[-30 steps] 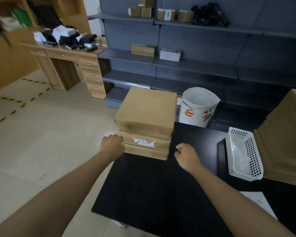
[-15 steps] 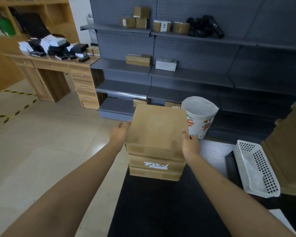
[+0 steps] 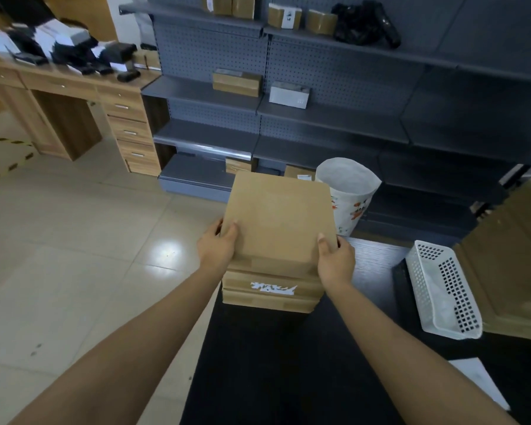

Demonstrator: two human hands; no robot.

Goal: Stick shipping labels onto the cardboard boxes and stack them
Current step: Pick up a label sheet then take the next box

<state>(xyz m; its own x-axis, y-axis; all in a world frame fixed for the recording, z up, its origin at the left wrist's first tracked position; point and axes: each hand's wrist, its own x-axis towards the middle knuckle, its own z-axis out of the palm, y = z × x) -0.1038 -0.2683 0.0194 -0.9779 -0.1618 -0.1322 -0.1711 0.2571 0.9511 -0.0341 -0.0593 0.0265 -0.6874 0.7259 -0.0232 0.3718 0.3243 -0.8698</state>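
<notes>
Brown, flat, stiff-looking cardboard box (image 3: 278, 219), probably light, is gripped at opposite near edges by left hand (image 3: 216, 248) and right hand (image 3: 334, 260), fingers curled round it, above the stack (image 3: 272, 291) on the black worktop (image 3: 288, 363).

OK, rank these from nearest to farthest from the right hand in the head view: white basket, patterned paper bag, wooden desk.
From the right hand:
1. Patterned paper bag, just beyond it, behind the boxes.
2. White basket, off to its right on the table.
3. Wooden desk, far left across the floor.
</notes>
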